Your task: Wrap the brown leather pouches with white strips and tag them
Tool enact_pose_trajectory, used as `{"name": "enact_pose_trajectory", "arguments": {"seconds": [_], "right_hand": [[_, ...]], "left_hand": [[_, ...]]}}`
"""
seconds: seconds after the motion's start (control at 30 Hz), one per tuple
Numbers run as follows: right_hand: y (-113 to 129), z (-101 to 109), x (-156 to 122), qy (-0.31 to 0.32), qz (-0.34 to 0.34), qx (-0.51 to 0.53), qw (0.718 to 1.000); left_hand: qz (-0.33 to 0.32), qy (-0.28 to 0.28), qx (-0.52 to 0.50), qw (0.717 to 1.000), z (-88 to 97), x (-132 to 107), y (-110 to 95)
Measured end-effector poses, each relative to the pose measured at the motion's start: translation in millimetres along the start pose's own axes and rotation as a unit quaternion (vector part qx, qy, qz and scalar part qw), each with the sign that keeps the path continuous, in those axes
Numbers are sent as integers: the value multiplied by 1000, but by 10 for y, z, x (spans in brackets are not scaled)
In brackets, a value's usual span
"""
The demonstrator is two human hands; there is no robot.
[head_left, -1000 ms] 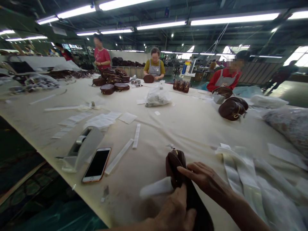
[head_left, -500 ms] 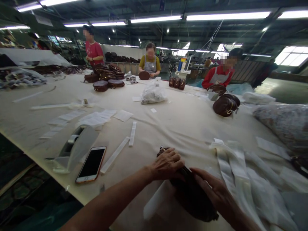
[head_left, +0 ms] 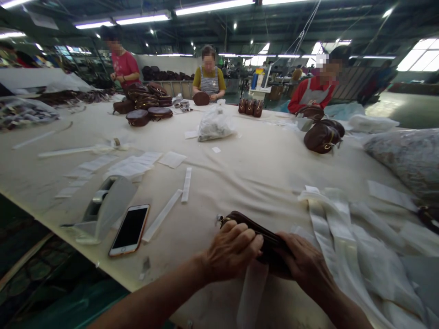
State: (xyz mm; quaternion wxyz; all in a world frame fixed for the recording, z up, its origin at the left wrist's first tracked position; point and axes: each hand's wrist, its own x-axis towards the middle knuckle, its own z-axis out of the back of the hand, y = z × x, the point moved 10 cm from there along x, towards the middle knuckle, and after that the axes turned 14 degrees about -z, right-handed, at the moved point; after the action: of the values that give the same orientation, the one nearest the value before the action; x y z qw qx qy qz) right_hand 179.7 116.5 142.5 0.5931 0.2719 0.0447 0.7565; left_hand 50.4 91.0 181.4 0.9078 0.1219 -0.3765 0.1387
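A dark brown leather bag stands on edge at the front of the table, between my hands. My left hand is closed on its near left side, fingers curled over the zipper edge. At the bag's left end a small metal fitting shows. My right hand grips the right end, thumb on the near face and fingers behind the top edge. Below the bag, a white strip lies on the table. Much of the bag's near face is hidden by my hands.
Left of my hands lie a phone and a tape dispenser. White strips spread out on the right. Farther off are a plastic bag, brown bags and a pile of bags. Several people work across the table.
The bag has been tipped up and turned, so its zipper edge now faces upward. My left hand has curled its fingers over it, and my right hand has moved up along its end.
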Motion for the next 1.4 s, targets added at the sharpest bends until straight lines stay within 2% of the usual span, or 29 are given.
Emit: {"name": "enact_pose_trajectory", "arguments": {"seconds": [0.07, 0.13, 0.2, 0.27, 0.37, 0.43, 0.5, 0.63, 0.7, 0.77, 0.83, 0.9, 0.97, 1.0, 1.1, 1.13, 1.17, 1.23, 1.4], "right_hand": [[26, -6, 7, 15, -1, -7, 1000], [40, -12, 27, 30, -3, -16, 999], [65, -16, 44, 44, 2, -22, 999], [98, -19, 51, 55, 9, -26, 998], [151, -35, 31, 73, 15, -21, 997], [163, -39, 10, 82, 9, -6, 997], [145, -49, -3, 93, -3, 13, 996], [44, -127, 10, 143, -40, 41, 988], [-7, -169, 23, 167, -58, 53, 983], [-37, -192, 26, 179, -68, 63, 979], [-63, -196, 19, 177, -75, 65, 979], [-87, -194, 9, 171, -80, 63, 980], [-103, -193, 14, 172, -83, 67, 979], [-106, -194, 26, 177, -84, 73, 978], [-115, -200, 99, 201, -92, 93, 971], [-121, -199, 130, 208, -97, 98, 968], [-133, -195, 163, 212, -103, 102, 967], [-171, -192, 219, 218, -118, 107, 963], [-345, -274, 270, 258, -168, 127, 943]], "left_hand": [[114, -7, -50, 992, -7, -167, -30], [285, 1, -135, 949, -171, -441, 26], [436, -9, -227, 871, -391, -725, 47], [536, -26, -328, 778, -633, -895, 16], [619, -88, -480, 615, -930, -950, -70], [652, -139, -533, 521, -1022, -944, -115], [672, -170, -549, 467, -1049, -939, -148], [662, -206, -585, 420, -1059, -882, -209], [651, -216, -596, 418, -1065, -874, -221], [650, -211, -591, 429, -1075, -912, -225], [654, -193, -575, 453, -1073, -970, -213], [647, -151, -565, 490, -1068, -998, -197], [627, -77, -555, 542, -1072, -996, -183], [613, -28, -539, 577, -1073, -994, -168], [545, 123, -422, 714, -1043, -968, -60], [525, 156, -378, 746, -1031, -960, -19], [510, 177, -345, 767, -1022, -955, 15], [499, 186, -313, 786, -1010, -965, 65], [464, 150, -377, 787, -1076, -957, 28]]}}
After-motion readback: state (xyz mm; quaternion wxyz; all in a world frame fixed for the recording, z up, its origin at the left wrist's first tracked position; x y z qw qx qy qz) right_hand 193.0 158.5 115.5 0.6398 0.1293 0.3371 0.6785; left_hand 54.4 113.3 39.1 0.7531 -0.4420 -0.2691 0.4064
